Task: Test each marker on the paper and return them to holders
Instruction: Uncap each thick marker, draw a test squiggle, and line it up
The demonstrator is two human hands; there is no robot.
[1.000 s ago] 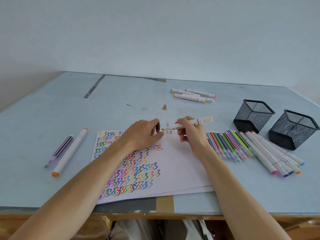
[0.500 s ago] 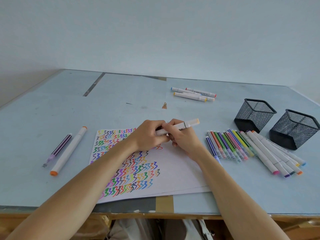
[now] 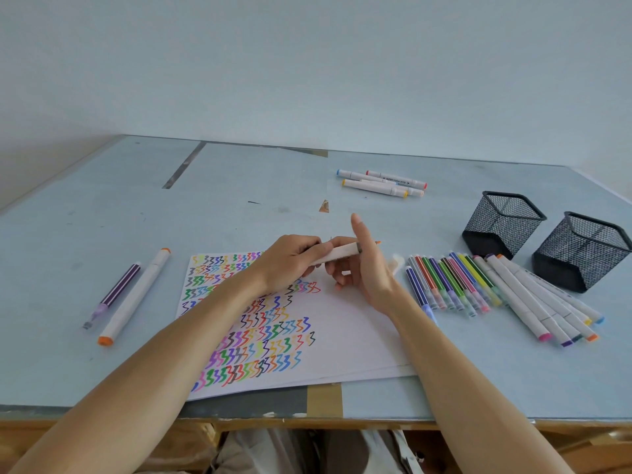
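A white marker (image 3: 337, 256) is held level above the top of the paper (image 3: 345, 340). My left hand (image 3: 290, 261) grips its left end. My right hand (image 3: 367, 268) has its thumb on the marker and its lower fingers curled beneath, with the index finger pointing straight up. An orange tip (image 3: 378, 242) shows just past my right hand. A pale blurred shape (image 3: 396, 263) sits beside the back of that hand; I cannot tell what it is. Two black mesh holders (image 3: 502, 224) (image 3: 581, 251) stand at the right with nothing showing in them.
A row of thin coloured pens (image 3: 451, 285) and several thick white markers (image 3: 540, 302) lie between the paper and the holders. Three white markers (image 3: 379, 183) lie at the back. A purple pen (image 3: 116, 292) and an orange-capped marker (image 3: 136, 295) lie at the left.
My right hand stopped drawing and lifted the marker off the paper. My left hand came in and took its left end. My right index finger rose and the orange tip now shows.
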